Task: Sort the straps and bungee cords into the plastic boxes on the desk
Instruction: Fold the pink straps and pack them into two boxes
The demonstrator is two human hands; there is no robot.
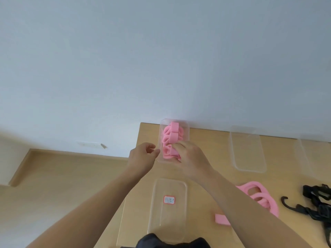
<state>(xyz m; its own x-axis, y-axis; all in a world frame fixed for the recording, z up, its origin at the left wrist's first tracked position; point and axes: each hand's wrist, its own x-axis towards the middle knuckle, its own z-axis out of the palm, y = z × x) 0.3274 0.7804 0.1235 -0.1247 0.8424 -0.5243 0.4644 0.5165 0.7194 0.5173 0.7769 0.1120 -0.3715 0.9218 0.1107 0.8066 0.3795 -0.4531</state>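
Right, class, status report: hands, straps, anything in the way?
Left hand open, beside far box. Right hand holds pink strap inside it. More pink straps, black bungee cords unsorted on desk. Nothing in the way.

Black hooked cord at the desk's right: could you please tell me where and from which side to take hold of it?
Grip the black hooked cord on its shank just behind the hook, coming from above on its left. That end lies free on bare desk, while its right end runs into the tangle of black straps.
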